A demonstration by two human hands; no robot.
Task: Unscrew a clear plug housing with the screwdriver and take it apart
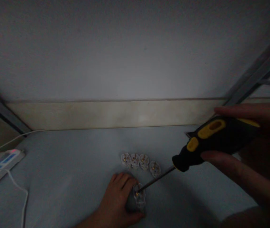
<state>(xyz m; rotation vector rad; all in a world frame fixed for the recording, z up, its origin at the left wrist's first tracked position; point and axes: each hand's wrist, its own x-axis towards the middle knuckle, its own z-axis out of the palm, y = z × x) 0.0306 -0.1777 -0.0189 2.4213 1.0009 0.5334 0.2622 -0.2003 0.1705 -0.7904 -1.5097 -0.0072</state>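
My right hand (248, 158) grips a screwdriver (211, 139) by its black and yellow handle. The shaft slants down to the left, and its tip meets a clear plastic plug piece (139, 198) with brass-coloured metal parts inside. On the table, my left hand (122, 196) holds that piece between its fingers and thumb, on the piece's left side. Just beyond it lie several similar clear plug pieces (135, 161), most side by side in a row, with one (155, 168) slightly apart on the right. Part of my right palm is in dark shadow.
A white power strip (2, 164) with blue sockets and a red light lies at the left, its white cable (26, 196) running toward the front. The grey tabletop (73, 158) ends at a wall (125, 57) behind. Metal frame posts (255, 72) stand at both sides.
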